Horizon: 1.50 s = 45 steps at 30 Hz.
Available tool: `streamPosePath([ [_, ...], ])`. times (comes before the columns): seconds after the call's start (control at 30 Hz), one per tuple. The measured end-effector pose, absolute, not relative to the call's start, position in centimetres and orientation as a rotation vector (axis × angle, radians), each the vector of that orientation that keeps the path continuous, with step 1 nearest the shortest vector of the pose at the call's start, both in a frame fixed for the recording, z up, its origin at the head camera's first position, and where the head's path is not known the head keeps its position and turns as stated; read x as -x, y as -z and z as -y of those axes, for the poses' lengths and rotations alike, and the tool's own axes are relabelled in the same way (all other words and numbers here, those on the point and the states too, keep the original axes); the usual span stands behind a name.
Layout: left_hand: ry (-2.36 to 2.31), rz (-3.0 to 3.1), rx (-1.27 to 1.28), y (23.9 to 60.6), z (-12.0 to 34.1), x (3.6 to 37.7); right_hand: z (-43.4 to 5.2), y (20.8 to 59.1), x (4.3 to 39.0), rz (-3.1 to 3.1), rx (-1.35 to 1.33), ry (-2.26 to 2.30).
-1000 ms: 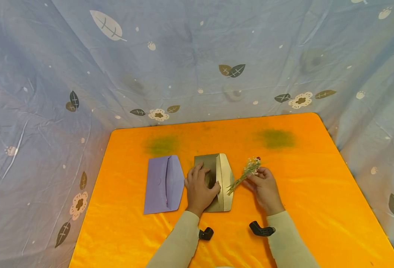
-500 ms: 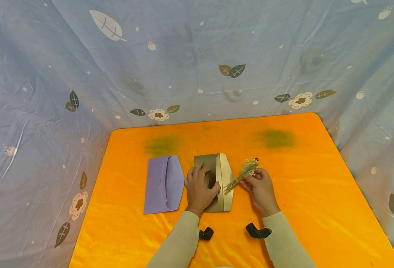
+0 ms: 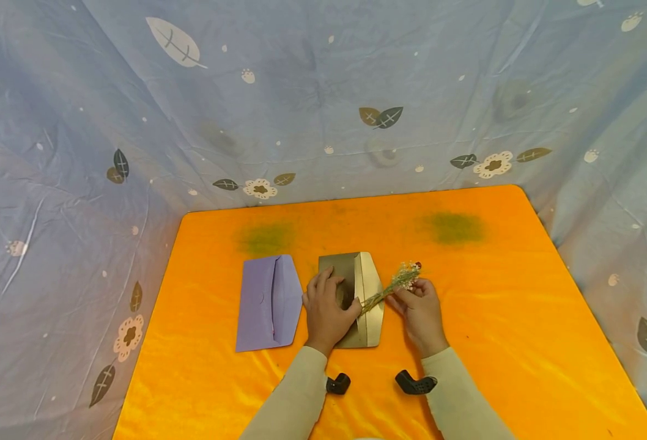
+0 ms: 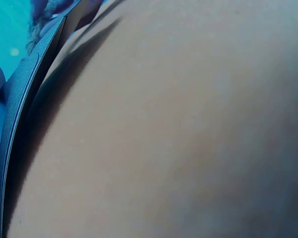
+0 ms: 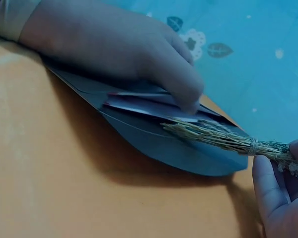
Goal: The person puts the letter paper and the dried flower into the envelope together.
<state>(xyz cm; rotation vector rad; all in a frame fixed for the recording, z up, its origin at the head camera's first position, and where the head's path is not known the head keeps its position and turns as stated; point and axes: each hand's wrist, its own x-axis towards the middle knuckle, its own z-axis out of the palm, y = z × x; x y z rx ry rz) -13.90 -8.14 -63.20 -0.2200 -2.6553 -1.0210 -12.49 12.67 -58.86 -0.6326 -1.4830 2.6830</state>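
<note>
A gold envelope (image 3: pixel 351 272) lies on the orange table (image 3: pixel 494 318), its flap (image 3: pixel 372 278) open to the right. My left hand (image 3: pixel 326 308) rests on it with fingers arched, the thumb holding the pocket's front layer at the mouth. My right hand (image 3: pixel 419 308) pinches a dried flower sprig (image 3: pixel 392 284) near its blossoms. The stem ends touch the envelope's mouth beside my left thumb. The right wrist view shows the sprig (image 5: pixel 218 135) lying on the open flap (image 5: pixel 154 144), stems pointing under my left hand (image 5: pixel 119 44). The envelope's blurred surface fills the left wrist view.
A purple envelope (image 3: pixel 268 302) lies flat just left of the gold one. Blue leaf-print cloth (image 3: pixel 323 110) walls the table at the back and both sides. Two dark green stains (image 3: pixel 265 237) mark the far part of the table.
My right hand has moved left with the sprig, bringing its stem ends from beside the flap to the envelope's mouth. The left hand has stayed put.
</note>
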Motion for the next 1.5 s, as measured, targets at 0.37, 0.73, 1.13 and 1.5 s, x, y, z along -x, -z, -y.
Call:
streamPosePath([
  [0.37,0.999,2.609,0.245,63.6,8.1,14.0,-11.8,59.0,12.2,1.608,0.551,-2.682],
  [0.73,1.058,2.573,0.245,63.2,8.2,13.9,-11.2,59.0,12.4,1.493,0.637,-2.588],
  [1.13,1.067,2.548,0.247,63.5,8.2,13.9,-10.3,59.2,12.6,1.413,0.678,-2.469],
  [1.5,1.077,2.54,0.247,63.5,8.2,13.9,-9.3,59.0,12.5,1.4,0.638,-2.471],
])
